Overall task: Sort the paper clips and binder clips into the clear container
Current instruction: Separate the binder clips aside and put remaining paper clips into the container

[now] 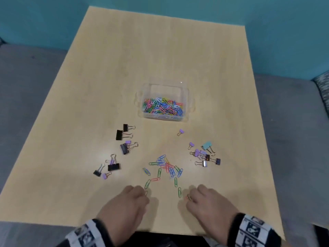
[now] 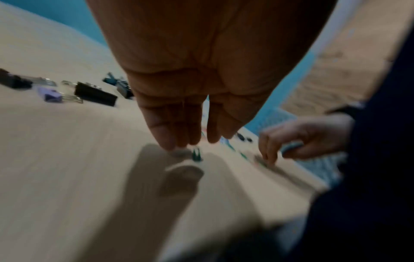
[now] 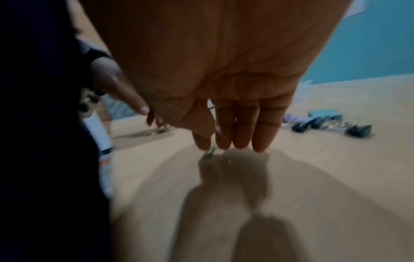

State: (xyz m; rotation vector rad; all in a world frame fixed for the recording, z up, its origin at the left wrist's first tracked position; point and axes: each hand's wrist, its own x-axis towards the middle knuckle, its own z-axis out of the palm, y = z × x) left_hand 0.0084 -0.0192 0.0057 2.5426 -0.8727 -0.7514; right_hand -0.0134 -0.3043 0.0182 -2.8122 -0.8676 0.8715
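Note:
A clear container [image 1: 185, 97] holding many coloured paper clips stands mid-table. Loose paper clips [image 1: 165, 166] lie in a scatter in front of it. Black and purple binder clips [image 1: 122, 139] lie to the left, and more binder clips [image 1: 203, 155] to the right. My left hand [image 1: 142, 195] is at the near edge, its straight fingertips [image 2: 165, 141] down on the table at a green paper clip [image 2: 196, 156]. My right hand [image 1: 189, 196] mirrors it, thumb and fingertips [image 3: 221, 141] touching another green paper clip [image 3: 209, 152]. Both wrist views are blurred.
The light wooden table [image 1: 160, 50] has bare surface behind and beside the container. Its near edge [image 1: 53, 223] runs just under my wrists. A teal wall and grey seating surround the table.

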